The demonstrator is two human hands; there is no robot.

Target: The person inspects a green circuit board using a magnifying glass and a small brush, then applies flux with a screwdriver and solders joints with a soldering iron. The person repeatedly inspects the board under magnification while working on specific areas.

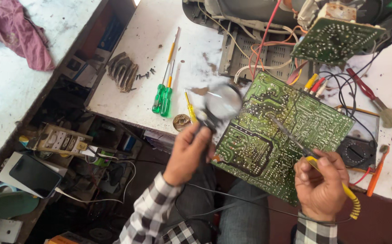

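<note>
Left hand [187,151] gripping one magnifying glass [223,101], right hand [322,183] clutching one soldering iron [315,160], two green screwdrivers [162,97]

A white, stained worktable [160,40] stretches up and left of the grip, daylight falling flat across it. Further left, past a dark gap crammed with shelving [92,58], a second white bench [6,90] carries a crumpled purple cloth [15,27]. Below the grip the floor [376,226] shows reddish brown, and low at the far left lies cluttered shadow.
</note>
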